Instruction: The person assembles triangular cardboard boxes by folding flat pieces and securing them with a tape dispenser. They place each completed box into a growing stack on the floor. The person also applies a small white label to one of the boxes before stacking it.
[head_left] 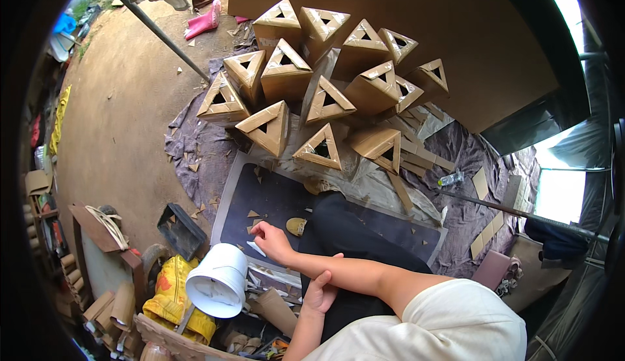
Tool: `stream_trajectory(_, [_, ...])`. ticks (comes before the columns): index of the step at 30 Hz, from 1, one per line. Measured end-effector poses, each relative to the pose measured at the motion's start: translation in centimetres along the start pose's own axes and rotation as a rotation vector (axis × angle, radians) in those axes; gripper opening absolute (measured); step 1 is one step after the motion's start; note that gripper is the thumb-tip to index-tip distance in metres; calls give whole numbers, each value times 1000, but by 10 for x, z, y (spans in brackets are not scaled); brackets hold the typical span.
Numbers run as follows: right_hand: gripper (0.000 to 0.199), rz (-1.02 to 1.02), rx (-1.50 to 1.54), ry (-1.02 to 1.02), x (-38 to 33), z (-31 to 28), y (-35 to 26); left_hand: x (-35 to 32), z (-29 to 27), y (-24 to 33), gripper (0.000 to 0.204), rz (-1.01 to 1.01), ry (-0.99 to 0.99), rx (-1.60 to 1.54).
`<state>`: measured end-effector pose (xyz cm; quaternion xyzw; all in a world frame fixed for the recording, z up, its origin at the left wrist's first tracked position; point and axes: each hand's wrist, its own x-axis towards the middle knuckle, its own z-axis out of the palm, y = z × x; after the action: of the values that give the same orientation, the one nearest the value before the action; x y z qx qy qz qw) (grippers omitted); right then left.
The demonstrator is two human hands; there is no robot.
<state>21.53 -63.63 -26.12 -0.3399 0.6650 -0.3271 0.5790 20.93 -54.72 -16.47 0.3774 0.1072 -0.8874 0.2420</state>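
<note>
Right hand [272, 240] pinching, seemingly, small white piece [256, 248]; left hand [319, 294] loosely curled, empty.

Right hand [272, 240] reaches mat [273, 198]; cardboard prisms [306, 87] beyond

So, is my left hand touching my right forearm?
Touching. The head view shows the left hand lying against the right forearm, its thumb across the arm, with no gap between them.
</note>
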Motion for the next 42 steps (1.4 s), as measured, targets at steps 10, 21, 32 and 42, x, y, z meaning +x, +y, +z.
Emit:
stream_trajectory(10, [12, -176, -469, -81, 89, -117, 26, 107, 38, -38, 36, -17, 87, -368])
stream_trajectory(21, [48, -275, -1796, -246, 363, -313, 85, 217, 28, -105, 20, 222, 514, -243])
stream_trajectory(32, [62, 122, -1214, 41, 412, -340, 49, 222, 19, -121, 18, 365, 646, -455])
stream_trajectory(42, [39, 288, -641, 263, 405, -292, 19, 220, 13, -126, 18, 395, 689, -521])
